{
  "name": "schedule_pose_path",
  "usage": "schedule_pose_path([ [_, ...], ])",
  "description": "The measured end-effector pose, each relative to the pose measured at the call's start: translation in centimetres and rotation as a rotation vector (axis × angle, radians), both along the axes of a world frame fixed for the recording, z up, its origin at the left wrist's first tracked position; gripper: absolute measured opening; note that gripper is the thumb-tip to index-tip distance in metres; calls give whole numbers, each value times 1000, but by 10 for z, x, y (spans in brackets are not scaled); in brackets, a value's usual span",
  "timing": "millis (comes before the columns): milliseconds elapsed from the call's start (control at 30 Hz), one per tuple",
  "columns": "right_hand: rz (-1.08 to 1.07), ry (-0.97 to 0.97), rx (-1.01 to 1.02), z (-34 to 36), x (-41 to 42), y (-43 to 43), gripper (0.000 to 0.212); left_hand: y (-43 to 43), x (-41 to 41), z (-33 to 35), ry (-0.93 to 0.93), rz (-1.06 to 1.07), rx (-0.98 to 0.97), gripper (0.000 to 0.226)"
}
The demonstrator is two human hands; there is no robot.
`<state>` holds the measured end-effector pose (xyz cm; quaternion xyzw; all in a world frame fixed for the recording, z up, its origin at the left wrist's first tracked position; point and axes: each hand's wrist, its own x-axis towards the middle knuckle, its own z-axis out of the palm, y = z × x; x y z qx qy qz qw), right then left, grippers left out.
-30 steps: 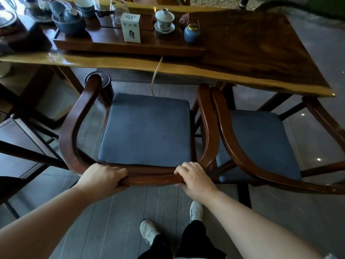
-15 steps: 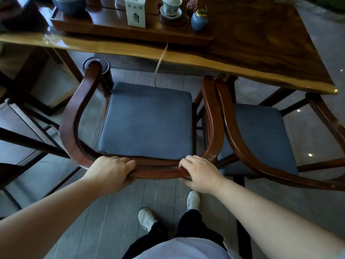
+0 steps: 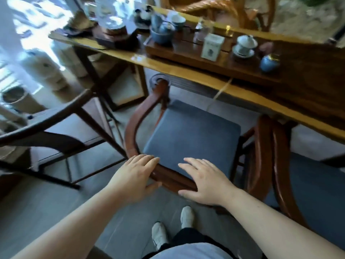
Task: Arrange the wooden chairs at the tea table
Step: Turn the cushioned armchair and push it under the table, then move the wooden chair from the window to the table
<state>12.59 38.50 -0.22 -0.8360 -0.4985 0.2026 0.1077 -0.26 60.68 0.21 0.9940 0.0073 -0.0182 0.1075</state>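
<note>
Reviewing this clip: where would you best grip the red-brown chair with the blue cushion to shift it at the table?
Grip the chair by its curved back rail, coming from behind, where the left hand and right hand are opened over it. Its front faces the tea table.

Open hands (image 3: 137, 176) over chair back (image 3: 173, 179)

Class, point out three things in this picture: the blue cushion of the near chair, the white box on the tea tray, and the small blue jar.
blue cushion (image 3: 190, 141), head view, middle of seat.
white box (image 3: 212, 46), head view, front face.
small blue jar (image 3: 269, 64), head view, rounded body.
</note>
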Motion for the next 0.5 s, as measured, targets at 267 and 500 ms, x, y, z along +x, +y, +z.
schedule_pose_path([
  [267,267,-13,58,12,36,85,86,40,-52,28,49,389,121,68],
  [500,432,-21,106,23,34,162,72,77,-100,46,28,671,143,63],
])
